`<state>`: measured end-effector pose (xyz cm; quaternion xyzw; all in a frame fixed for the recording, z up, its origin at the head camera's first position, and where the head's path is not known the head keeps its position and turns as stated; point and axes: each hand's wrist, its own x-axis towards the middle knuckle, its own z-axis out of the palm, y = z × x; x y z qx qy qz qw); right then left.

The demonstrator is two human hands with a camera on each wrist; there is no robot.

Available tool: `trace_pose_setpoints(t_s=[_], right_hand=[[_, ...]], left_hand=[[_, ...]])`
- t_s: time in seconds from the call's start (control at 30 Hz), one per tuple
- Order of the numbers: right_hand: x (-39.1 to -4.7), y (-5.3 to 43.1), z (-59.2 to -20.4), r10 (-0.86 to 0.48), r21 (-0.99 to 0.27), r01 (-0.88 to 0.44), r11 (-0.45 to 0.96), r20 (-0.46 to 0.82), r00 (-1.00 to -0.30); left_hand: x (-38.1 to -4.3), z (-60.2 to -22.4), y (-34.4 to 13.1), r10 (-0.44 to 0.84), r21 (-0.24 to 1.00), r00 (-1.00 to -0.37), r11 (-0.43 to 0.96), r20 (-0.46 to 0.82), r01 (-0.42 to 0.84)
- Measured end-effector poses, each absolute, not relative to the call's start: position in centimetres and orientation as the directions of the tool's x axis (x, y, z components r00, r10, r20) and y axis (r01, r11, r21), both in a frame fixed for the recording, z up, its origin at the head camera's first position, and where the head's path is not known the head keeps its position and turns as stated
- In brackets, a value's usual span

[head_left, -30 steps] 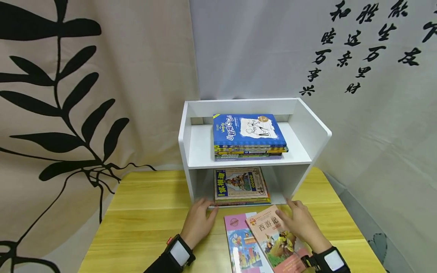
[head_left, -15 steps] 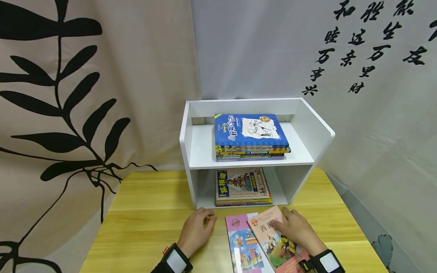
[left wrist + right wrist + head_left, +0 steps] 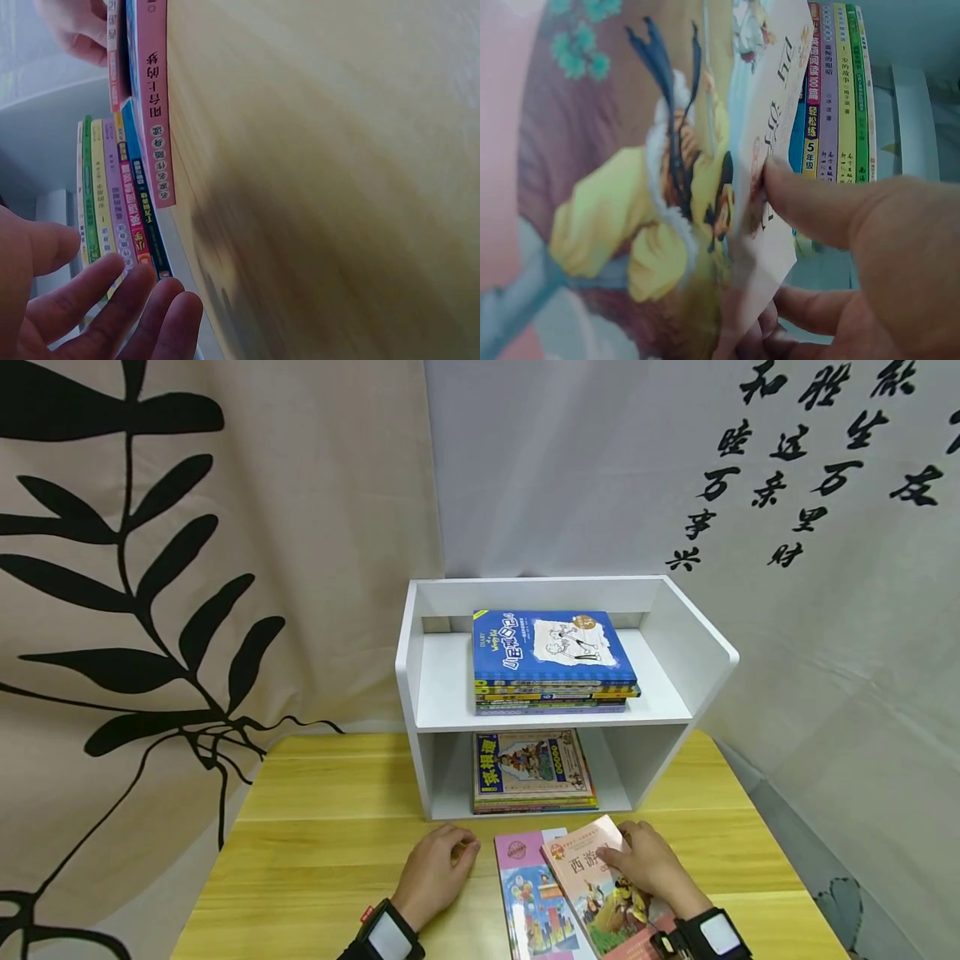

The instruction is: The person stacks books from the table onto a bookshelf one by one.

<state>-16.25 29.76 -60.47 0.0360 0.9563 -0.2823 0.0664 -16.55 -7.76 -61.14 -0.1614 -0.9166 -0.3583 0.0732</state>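
In the head view a peach-coloured book with a picture cover lies slanted, partly over a pink and blue book on the table. My right hand grips its upper right edge. The right wrist view shows the thumb on the cover and the other fingers under it, the corner slightly bent up. To the left of both books, my left hand rests at the table, fingers loosely bent and holding nothing. Stacked books fill part of the lower shelf just ahead.
A white two-tier shelf stands at the back of the yellow wood-grain table. On its upper tier lies another book stack, topped by a blue book. Curtains with leaf prints and written characters hang behind.
Both hands have drawn back from the lower shelf's front edge. My right hand has taken hold of the peach-coloured book's edge, and that corner has lifted slightly.
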Motion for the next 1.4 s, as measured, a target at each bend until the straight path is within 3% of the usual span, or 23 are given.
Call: trace_pose_setpoints(t_s=[0.23, 0.43, 0.67, 0.8, 1.03, 1.13, 1.4], right_hand=[[-16.2, 30.1, -60.6, 0.087, -0.656, 0.158, 0.738, -0.140, -0.986], [-15.8, 30.1, -60.3, 0.093, -0.694, 0.128, 0.709, -0.088, -0.992], [-15.3, 29.8, -59.8, 0.106, -0.838, 0.076, 0.540, -0.022, -0.994], [-14.7, 29.2, -58.4, 0.047, -0.887, -0.015, 0.461, 0.042, -0.998], [-13.9, 26.5, -55.5, -0.119, -0.919, -0.246, 0.309, 0.219, -0.968], [-13.6, 25.4, -54.9, -0.149, -0.902, -0.296, 0.315, 0.261, -0.954], [-13.4, 24.6, -54.6, -0.020, -0.814, -0.266, 0.516, 0.299, -0.954]], left_hand=[[-16.6, -61.4, -7.5, 0.262, 0.648, -0.941, 0.682, 0.215, 0.339], [-16.8, -61.5, -7.1, 0.288, 0.662, -0.939, 0.670, 0.186, 0.337], [-16.6, -61.0, -6.3, 0.323, 0.676, -0.926, 0.640, 0.196, 0.366], [-16.2, -59.6, -5.1, 0.407, 0.766, -0.898, 0.519, 0.168, 0.379], [-15.7, -56.7, -2.2, 0.603, 0.901, -0.790, 0.273, 0.114, 0.338], [-15.5, -56.1, -1.6, 0.609, 0.902, -0.778, 0.236, 0.153, 0.361], [-15.0, -54.6, -1.8, 0.607, 0.803, -0.738, 0.261, 0.294, 0.535]])
